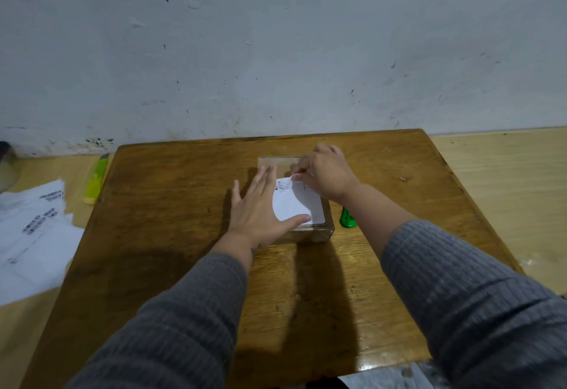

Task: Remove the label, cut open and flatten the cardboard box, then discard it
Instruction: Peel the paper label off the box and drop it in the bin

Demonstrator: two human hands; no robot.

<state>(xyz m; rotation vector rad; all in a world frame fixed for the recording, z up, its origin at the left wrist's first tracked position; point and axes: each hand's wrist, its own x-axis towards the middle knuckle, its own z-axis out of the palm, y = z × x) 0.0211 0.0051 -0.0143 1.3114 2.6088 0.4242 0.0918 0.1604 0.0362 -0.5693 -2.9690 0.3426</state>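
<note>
A small brown cardboard box (310, 233) sits near the middle of the wooden table (171, 235). A white label (296, 204) covers most of its top. My left hand (259, 207) lies flat on the box's left side, fingers spread, thumb along the near edge of the label. My right hand (326, 172) pinches the label's far corner, which is lifted and curled back from the box. A green tool (347, 218) stands on the table just right of the box, partly behind my right forearm.
Several white printed sheets (33, 235) lie on the floor to the left. A yellow-green object (95, 181) lies beside the table's far left corner. A wall rises right behind the table. Light wooden floor shows on the right.
</note>
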